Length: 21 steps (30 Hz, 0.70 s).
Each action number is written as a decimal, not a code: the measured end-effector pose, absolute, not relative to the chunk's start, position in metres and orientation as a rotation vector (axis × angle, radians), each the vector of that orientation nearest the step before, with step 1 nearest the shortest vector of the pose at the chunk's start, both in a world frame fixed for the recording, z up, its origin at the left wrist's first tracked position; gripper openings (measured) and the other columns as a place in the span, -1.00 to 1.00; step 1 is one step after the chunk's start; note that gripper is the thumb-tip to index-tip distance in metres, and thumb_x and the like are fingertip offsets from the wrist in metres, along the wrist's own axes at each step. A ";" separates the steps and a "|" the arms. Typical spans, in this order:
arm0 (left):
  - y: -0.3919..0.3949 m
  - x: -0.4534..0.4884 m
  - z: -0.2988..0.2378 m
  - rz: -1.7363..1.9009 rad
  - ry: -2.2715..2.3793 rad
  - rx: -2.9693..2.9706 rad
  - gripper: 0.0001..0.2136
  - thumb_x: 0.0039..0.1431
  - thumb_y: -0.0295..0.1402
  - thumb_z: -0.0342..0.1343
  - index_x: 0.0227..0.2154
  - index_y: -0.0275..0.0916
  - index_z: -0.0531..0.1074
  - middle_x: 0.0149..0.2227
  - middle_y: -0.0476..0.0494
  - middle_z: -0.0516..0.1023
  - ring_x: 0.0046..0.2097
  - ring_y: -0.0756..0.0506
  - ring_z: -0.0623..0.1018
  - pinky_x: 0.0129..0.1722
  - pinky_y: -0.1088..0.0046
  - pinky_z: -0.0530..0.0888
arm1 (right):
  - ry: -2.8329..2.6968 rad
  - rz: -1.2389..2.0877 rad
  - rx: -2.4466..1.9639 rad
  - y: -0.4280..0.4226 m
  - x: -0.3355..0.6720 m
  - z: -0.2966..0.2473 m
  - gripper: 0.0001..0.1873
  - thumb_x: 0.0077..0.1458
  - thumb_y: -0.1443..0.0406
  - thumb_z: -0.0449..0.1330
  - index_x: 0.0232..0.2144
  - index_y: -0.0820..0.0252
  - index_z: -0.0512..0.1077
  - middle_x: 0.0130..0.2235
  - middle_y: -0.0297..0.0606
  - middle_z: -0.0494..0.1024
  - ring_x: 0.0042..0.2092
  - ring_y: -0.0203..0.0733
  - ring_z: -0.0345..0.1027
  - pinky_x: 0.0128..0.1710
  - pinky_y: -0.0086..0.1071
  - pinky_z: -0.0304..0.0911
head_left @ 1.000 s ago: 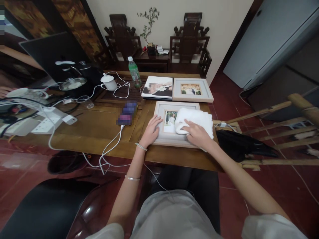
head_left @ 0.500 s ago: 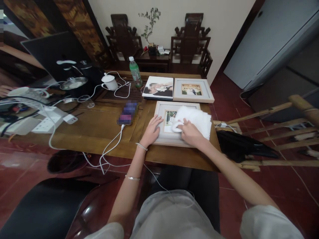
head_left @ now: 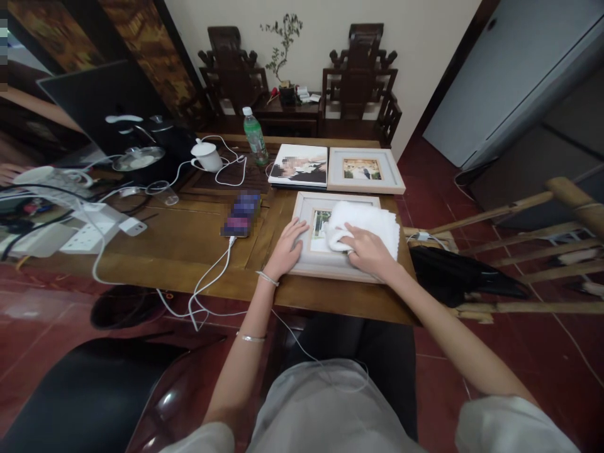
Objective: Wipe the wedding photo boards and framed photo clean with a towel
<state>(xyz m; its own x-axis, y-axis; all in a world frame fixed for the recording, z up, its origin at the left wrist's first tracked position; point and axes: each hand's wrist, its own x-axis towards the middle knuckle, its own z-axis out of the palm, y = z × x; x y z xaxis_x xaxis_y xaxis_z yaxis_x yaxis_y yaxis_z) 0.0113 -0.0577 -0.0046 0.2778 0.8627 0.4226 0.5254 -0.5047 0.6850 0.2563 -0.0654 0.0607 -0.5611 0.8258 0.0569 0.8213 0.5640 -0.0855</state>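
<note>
A light wooden picture frame (head_left: 325, 265) with a small photo lies flat on the wooden table (head_left: 226, 264), close to its front edge. My left hand (head_left: 287, 246) rests on the left border of this frame, fingers stretched out. On the glass, my right hand (head_left: 365, 251) presses a white cloth (head_left: 368, 217), its fingers bent into the folds. The cloth hides the frame's right half and part of the photo. Behind lie a second picture frame (head_left: 336, 173) and, left of it, a photo book (head_left: 298, 165) with a blurred cover.
A phone (head_left: 241, 214) on a white cable lies left of the frame. Farther back stand a green bottle (head_left: 255, 138) and a white lidded cup (head_left: 206, 156). Power strips (head_left: 92, 226) and cables crowd the left end, near another person's arm (head_left: 42, 108). A bamboo rack (head_left: 500, 211) stands right.
My right hand and the cloth have shifted slightly; the cloth's right edge now lies a little farther left. My left hand stays in place on the frame.
</note>
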 end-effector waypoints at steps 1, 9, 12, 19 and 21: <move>-0.058 0.011 -0.005 1.104 1.252 2.140 -0.57 0.16 -0.56 -0.09 0.08 -0.19 0.36 0.19 -0.18 0.36 0.32 -0.17 0.15 0.29 -0.01 0.12 | -2.689 0.038 -1.434 -0.058 0.257 0.059 -0.48 -0.03 0.45 0.04 0.02 0.19 0.44 0.23 -0.04 0.29 0.18 0.05 0.22 0.05 -0.15 0.21; -0.059 0.012 -0.003 1.095 1.246 2.133 -0.57 0.17 -0.55 -0.08 0.09 -0.22 0.36 0.20 -0.22 0.34 0.33 -0.19 0.14 0.29 -0.01 0.11 | -2.681 -0.077 -1.550 -0.039 0.247 0.067 -0.55 0.00 0.47 0.01 -0.06 0.26 0.48 0.14 0.05 0.38 0.03 0.05 0.35 -0.08 -0.22 0.24; -0.059 0.013 -0.003 1.095 1.245 2.134 -0.56 0.16 -0.55 -0.09 0.10 -0.20 0.35 0.20 -0.20 0.34 0.33 -0.18 0.13 0.29 -0.02 0.11 | -2.747 0.059 -1.562 -0.056 0.244 0.080 -0.58 -0.02 0.48 -0.01 -0.19 0.20 0.54 -0.09 -0.06 0.56 -0.12 -0.03 0.43 -0.18 -0.29 0.22; -0.058 0.013 -0.005 1.102 1.259 2.143 -0.58 0.18 -0.55 -0.10 0.09 -0.21 0.36 0.20 -0.20 0.34 0.32 -0.17 0.14 0.30 0.02 0.12 | -2.938 0.249 -1.390 -0.093 0.250 0.110 -0.53 -0.09 0.49 0.01 -0.19 0.10 0.55 -0.35 -0.25 0.62 -0.28 -0.12 0.42 -0.28 -0.35 0.13; -0.058 0.013 -0.005 1.105 1.259 2.141 -0.58 0.17 -0.56 -0.10 0.09 -0.21 0.36 0.20 -0.20 0.34 0.32 -0.16 0.14 0.30 0.02 0.12 | -2.907 0.245 -1.434 -0.089 0.252 0.105 -0.53 -0.09 0.48 0.01 -0.19 0.07 0.55 -0.35 -0.26 0.62 -0.30 -0.12 0.43 -0.30 -0.35 0.15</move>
